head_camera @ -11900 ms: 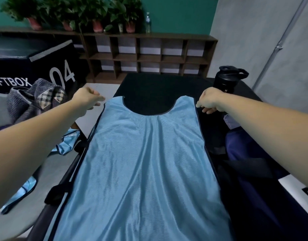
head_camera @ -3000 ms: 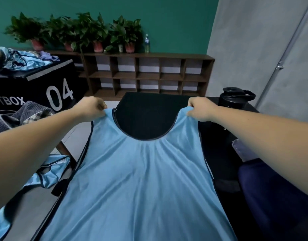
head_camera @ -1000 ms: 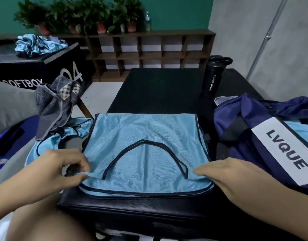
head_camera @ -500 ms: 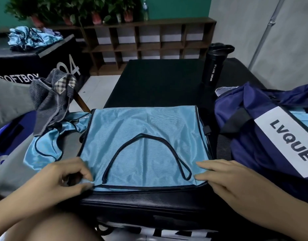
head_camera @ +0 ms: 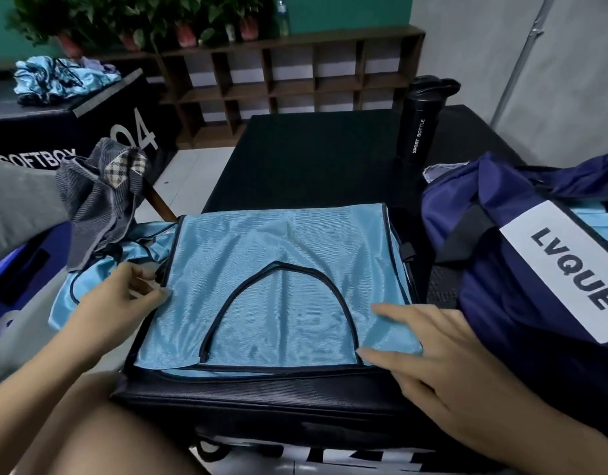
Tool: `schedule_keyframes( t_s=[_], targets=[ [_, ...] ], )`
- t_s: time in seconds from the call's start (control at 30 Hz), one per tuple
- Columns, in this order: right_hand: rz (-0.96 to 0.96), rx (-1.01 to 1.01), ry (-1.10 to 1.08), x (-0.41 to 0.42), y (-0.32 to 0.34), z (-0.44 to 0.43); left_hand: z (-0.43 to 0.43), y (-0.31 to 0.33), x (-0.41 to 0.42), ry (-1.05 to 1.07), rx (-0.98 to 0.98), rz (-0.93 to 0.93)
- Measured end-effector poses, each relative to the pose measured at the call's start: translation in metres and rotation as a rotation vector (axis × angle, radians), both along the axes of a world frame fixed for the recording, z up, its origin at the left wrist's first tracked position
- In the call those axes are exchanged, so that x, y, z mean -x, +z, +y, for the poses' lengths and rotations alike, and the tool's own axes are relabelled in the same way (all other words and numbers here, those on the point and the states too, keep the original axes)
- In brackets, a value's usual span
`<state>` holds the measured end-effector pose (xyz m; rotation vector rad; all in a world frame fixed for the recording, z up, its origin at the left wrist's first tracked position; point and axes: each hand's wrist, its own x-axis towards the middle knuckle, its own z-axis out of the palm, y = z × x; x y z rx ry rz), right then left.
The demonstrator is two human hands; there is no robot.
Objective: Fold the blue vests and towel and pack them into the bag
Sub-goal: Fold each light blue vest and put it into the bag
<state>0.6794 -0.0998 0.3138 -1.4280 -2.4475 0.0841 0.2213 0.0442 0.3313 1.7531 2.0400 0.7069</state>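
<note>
Three seconds before, the vest had been stretched out full length and held up by its shoulder straps. Now the folded vest point(head_camera: 278, 252) lay doubled over at the near end of the black worktop point(head_camera: 313, 159), its dark-edged neckline uppermost and pointing away from the person.

Half a second earlier the left hand point(head_camera: 121, 299) had been at the near left corner. It had since slid further up the left side, and its curled fingers and thumb pinched the trimmed edge there. The right hand point(head_camera: 443, 354) had crept inward from the near right corner and lay flat on the cloth, fingers straight and spread, gripping nothing. The hands were well apart, one at each side of the fold.

Just right of the vest sat the navy bag point(head_camera: 501, 303), whose white label point(head_camera: 566, 272) read "LVQUE" in black capitals. Some pale blue cloth point(head_camera: 597, 217) showed behind the label; I could not tell what it was. Beyond the bag stood a black bottle point(head_camera: 420, 128), upright on the worktop, with "SPORT BOTTLE" printed up its side.

Off to the left a black box point(head_camera: 56, 132) carried "SOFTBOX", partly cut off, and a large "04". A heap of blue vests point(head_camera: 59, 77) was bundled on top of it. Nearer, the grey striped towel point(head_camera: 97, 200) with its plaid patch hung crumpled beside the worktop. A second vest point(head_camera: 64, 303) lay rumpled beneath it, partly behind the left hand.
</note>
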Motion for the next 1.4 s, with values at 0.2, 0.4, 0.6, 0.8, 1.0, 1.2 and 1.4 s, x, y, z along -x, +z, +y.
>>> schedule_keyframes(
  t_s=[0.2,0.4,0.6,0.8,1.0,1.2,1.4],
  targets=[
    [0.089,0.023,-0.081,-0.004,0.000,-0.004,0.008,0.009,-0.002,-0.030,0.133,-0.058],
    [0.182,0.063,-0.172,-0.006,0.000,-0.003,0.018,0.015,-0.012,-0.053,0.181,0.044],
    [0.188,0.030,-0.153,-0.003,-0.005,-0.006,0.049,0.019,-0.013,0.020,0.282,0.042],
    [0.234,0.014,-0.135,-0.005,-0.007,-0.007,0.094,0.026,-0.025,-0.087,0.228,0.342],
    [0.241,0.022,-0.148,-0.003,-0.008,-0.007,0.148,0.029,-0.056,-0.148,0.133,0.456],
    [0.228,0.021,-0.164,-0.003,-0.010,-0.007,0.193,0.028,-0.093,-0.102,0.024,0.535],
    [0.222,0.021,-0.160,-0.004,-0.013,-0.005,0.185,0.022,-0.164,-0.231,-0.239,0.453]
  ],
)
